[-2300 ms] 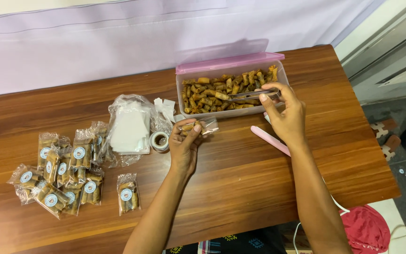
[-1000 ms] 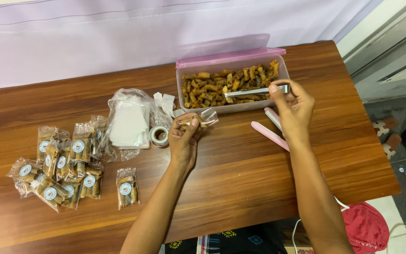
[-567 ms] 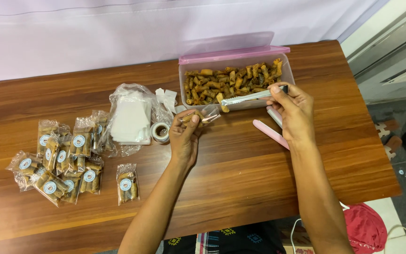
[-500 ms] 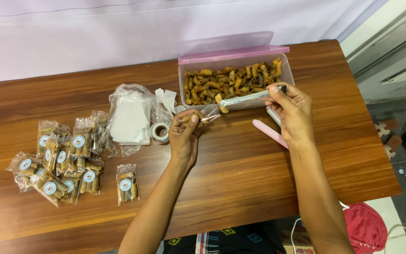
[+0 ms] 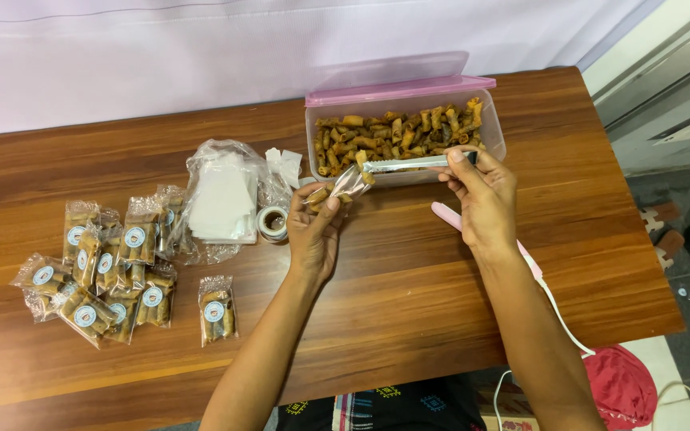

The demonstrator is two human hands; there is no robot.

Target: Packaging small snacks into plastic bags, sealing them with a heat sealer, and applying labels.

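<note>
My left hand (image 5: pixel 315 231) holds a small clear plastic bag (image 5: pixel 337 188) with a few fried snack pieces in it, just in front of the container. My right hand (image 5: pixel 479 195) grips metal tongs (image 5: pixel 409 164), whose tips hold a snack piece at the bag's mouth. Behind them stands a clear rectangular container (image 5: pixel 489 140) full of brown rolled snacks (image 5: pixel 393 136), its pink lid (image 5: pixel 401 88) propped behind it.
A pile of filled, sticker-sealed snack bags (image 5: pixel 101 263) lies at the left, with one bag (image 5: pixel 217 310) apart. A stack of empty plastic bags (image 5: pixel 221 199) and a tape roll (image 5: pixel 272 223) sit mid-table. A pink corded tool (image 5: pixel 449 215) lies under my right wrist.
The tongs have come out of the container and swung left with a snack piece to the mouth of the bag in my left hand.
</note>
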